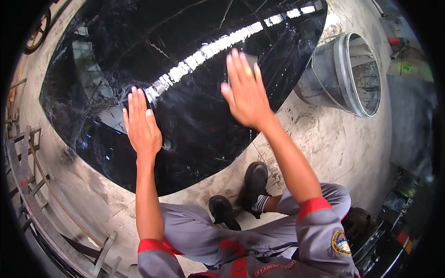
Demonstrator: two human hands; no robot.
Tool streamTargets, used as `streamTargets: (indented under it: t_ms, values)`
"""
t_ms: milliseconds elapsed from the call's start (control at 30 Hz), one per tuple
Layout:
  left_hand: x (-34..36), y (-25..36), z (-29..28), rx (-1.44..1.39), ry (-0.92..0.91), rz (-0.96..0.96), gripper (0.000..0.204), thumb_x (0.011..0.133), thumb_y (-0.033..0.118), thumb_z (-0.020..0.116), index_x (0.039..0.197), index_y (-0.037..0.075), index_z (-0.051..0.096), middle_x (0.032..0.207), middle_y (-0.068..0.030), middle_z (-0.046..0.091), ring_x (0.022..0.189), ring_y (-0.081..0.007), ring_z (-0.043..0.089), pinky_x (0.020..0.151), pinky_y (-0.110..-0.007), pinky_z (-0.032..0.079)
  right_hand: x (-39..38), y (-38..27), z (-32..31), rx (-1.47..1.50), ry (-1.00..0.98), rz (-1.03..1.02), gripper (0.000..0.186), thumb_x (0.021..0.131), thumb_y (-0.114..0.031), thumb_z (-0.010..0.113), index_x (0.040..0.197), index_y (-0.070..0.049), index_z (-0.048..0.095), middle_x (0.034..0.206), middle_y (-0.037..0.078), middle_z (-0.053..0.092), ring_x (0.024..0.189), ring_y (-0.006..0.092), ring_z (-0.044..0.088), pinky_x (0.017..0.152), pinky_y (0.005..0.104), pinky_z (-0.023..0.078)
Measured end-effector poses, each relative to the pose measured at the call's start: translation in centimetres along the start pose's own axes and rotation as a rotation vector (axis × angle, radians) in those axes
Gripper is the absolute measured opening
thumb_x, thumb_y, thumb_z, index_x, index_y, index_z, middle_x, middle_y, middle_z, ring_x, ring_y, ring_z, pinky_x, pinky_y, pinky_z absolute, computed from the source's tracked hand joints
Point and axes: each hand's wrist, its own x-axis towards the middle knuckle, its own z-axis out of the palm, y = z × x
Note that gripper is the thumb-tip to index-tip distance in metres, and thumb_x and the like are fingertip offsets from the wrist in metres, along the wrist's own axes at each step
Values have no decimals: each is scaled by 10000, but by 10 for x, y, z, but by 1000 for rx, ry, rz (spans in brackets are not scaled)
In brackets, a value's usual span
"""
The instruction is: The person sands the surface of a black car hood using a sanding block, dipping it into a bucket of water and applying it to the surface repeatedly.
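A large, glossy black panel (199, 153) with curved edges lies before me, wet and streaked with whitish smears. A bright strip of light is reflected across it. My left hand (141, 123) rests flat on the panel's left part, its fingers straight and mostly together, thumb slightly apart. Farther right, my right hand (246, 92) is laid flat with the fingers stretched out and spread. Under its fingertips a thin grey sheet (251, 59) sticks out. Most of that sheet is hidden by the hand, so its kind is hard to tell.
A grey bucket (324, 74) with a wire handle is beside the panel's right edge on the stained concrete floor (333, 148). Metal framework (34, 199) runs along the left. Dark equipment (394, 217) is at the lower right. My shoes (256, 183) are close to the panel's near edge.
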Motion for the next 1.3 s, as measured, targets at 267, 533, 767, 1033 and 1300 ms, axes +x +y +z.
streamTargets:
  t_ms: [267, 533, 767, 1033, 1300]
  values:
    - [2, -7, -6, -16, -13, -8, 538, 1052, 178, 374, 1563, 12, 397, 1658, -142, 343, 1549, -316, 284, 1250, -501, 192, -63, -84, -8, 0, -226, -31, 730, 1002, -349, 549, 1559, 56, 307, 1653, 230, 273, 1536, 376, 263, 1215, 569, 242]
    - [0, 4, -13, -43, -76, -25, 536, 1088, 194, 295, 1591, 18, 346, 1677, -152, 298, 1561, -325, 253, 1254, -506, 174, 24, -80, 24, 99, -52, -121, 668, 1054, -346, 481, 1578, 25, 297, 1686, 182, 230, 1561, 324, 222, 1248, 520, 189]
    - [2, 1, -15, -24, -6, -8, 535, 1048, 156, 369, 1552, -22, 395, 1657, -158, 338, 1544, -337, 288, 1246, -521, 196, -93, -83, -5, 164, -263, -156, 718, 1035, -350, 513, 1600, 9, 254, 1698, 167, 208, 1575, 310, 191, 1249, 525, 182]
    - [2, 9, 0, -20, -30, 2, 548, 1048, 147, 360, 1577, 7, 368, 1664, -150, 328, 1544, -316, 295, 1253, -504, 190, 2, -95, 31, 154, -87, -117, 674, 1060, -376, 460, 1583, 16, 297, 1681, 175, 253, 1568, 308, 210, 1257, 494, 176]
    - [5, 4, -15, 13, -11, -14, 561, 1032, 161, 358, 1572, 13, 383, 1658, -134, 349, 1540, -310, 308, 1249, -505, 201, -27, -27, -13, -13, -56, 130, 674, 1038, -312, 456, 1575, 53, 276, 1668, 231, 240, 1558, 359, 221, 1238, 542, 220]
